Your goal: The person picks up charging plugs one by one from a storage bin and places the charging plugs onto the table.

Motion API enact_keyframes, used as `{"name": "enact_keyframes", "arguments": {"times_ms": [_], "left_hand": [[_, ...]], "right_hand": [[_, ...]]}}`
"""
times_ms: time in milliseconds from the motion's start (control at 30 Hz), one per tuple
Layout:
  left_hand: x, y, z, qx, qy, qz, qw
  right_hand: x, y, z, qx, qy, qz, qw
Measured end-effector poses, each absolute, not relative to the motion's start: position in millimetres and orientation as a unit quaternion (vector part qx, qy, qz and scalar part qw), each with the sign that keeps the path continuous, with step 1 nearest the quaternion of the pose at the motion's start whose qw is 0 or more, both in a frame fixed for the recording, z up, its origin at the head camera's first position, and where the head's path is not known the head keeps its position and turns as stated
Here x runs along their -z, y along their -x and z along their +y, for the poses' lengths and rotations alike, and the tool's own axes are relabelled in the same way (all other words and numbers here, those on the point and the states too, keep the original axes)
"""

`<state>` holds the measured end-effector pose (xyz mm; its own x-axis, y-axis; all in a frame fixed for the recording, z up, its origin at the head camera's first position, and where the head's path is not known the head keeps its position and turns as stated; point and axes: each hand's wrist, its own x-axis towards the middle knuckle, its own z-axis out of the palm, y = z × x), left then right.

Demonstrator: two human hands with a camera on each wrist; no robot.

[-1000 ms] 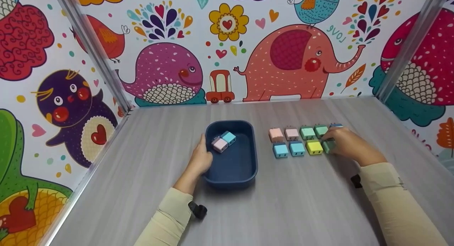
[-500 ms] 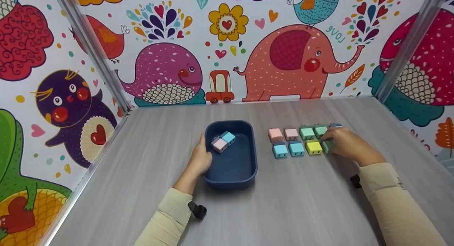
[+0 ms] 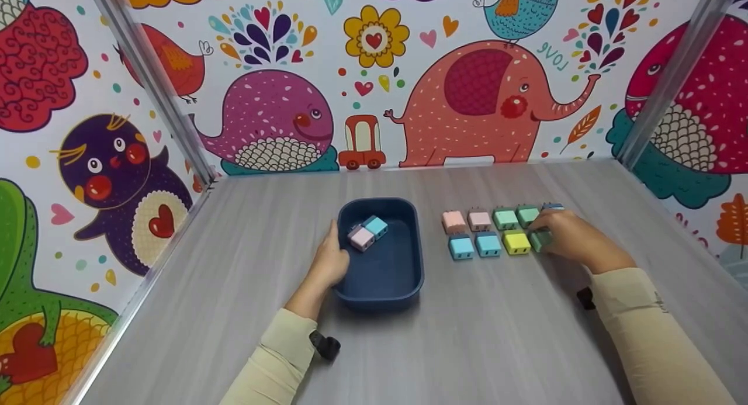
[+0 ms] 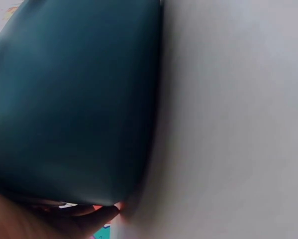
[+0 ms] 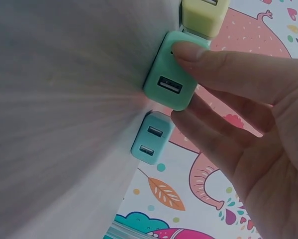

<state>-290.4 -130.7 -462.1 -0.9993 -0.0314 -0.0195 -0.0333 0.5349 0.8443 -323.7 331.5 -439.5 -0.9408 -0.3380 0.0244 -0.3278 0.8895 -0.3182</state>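
In the head view, my left hand (image 3: 330, 262) holds the left wall of a dark blue bin (image 3: 380, 300), thumb over the rim and fingers along the outside. Inside the bin lie a pink USB charger (image 3: 362, 239) and a blue USB charger (image 3: 376, 227), touching. My right hand (image 3: 567, 238) pinches a green USB charger (image 5: 171, 74) at the right end of the front row. The right wrist view shows the thumb on its port face and fingers behind. Beside it stand a yellow charger (image 5: 204, 17) and a blue-green charger (image 5: 152, 138).
Two rows of USB chargers stand right of the bin, including a peach one (image 3: 454, 222), a mauve one (image 3: 480, 220) and a light blue one (image 3: 461, 248). Their prongs point backward. A patterned wall (image 3: 374, 89) borders the grey table (image 3: 479, 346) at the back.
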Motion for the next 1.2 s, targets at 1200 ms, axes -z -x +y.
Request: {"name": "enact_keyframes", "arguments": {"times_ms": [1200], "left_hand": [[461,290,-131,-0.492,0.025,0.87,0.008]], "right_hand": [[400,285,245,0.149,0.292,0.938,-0.112]]}}
